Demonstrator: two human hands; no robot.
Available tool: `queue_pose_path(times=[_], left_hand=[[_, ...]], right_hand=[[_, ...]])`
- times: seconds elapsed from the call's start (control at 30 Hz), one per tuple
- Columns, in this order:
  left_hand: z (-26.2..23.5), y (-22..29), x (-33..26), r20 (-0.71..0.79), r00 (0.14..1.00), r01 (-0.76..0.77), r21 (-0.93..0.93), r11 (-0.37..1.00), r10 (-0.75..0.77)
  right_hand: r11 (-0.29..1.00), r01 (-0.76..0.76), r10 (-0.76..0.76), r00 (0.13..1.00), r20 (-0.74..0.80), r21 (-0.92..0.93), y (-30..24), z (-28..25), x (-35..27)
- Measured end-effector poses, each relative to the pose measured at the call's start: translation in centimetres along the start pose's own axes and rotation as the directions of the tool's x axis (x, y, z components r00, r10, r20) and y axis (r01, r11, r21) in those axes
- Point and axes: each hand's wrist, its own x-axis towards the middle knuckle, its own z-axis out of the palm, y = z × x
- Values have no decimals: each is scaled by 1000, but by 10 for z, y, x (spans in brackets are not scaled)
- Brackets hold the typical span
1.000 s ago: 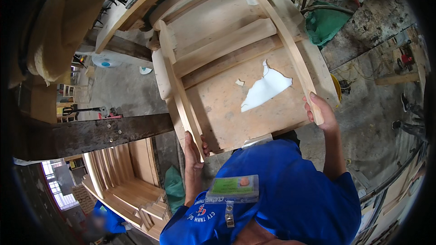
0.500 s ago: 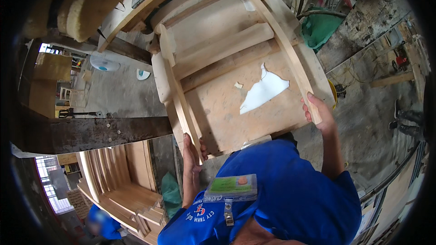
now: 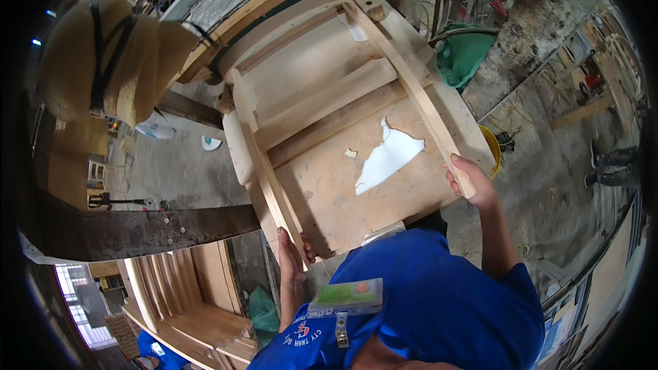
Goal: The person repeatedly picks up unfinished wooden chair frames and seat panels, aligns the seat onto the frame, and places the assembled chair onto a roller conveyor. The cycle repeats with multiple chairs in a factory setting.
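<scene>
A pale wooden chair-like frame [image 3: 330,104], with two long side rails, a broad slat and a curved far end, lies over a plywood worktop [image 3: 322,199]. My left hand [image 3: 292,257] is wrapped round the near end of the left rail, thumb on top. The near end of the right rail is gripped by my right hand [image 3: 473,179], with the thumb over its upper face. Between the rails, a torn white sheet [image 3: 391,157] and a small pale scrap [image 3: 351,153] rest on the worktop.
A dark beam [image 3: 137,233] runs along the left. Stacked wooden parts [image 3: 195,308] stand at lower left, near another person in blue [image 3: 161,353]. Foam-like rolls [image 3: 82,62] hang upper left. Beyond the worktop's right side are a green bag [image 3: 466,58] and a yellow bucket [image 3: 491,147].
The whole view has shifted, so the worktop and frame appear lower and more of the foam-like rolls shows. Both hands keep their hold on the rails.
</scene>
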Motion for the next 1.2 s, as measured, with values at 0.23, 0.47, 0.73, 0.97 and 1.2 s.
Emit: queue_pose_path(times=[0.23,0.47,0.73,0.97,1.2], left_hand=[[5,0,2,23,1000,0,-15,1000,0],[8,2,-7,18,999,-40,58,997,39],[-9,18,-28,-72,997,-17,142,990,28],[-35,15,-45,-42,999,-10,144,989,16],[-37,3,-75,-32,999,-21,174,985,27]], right_hand=[[997,35,-38,998,48,64,7,-8,7],[990,56,-68,993,91,131,19,-11,10],[992,57,-59,998,20,111,38,15,-22],[995,64,-66,997,30,73,43,22,-50],[997,67,-67,998,9,29,40,15,-96]])
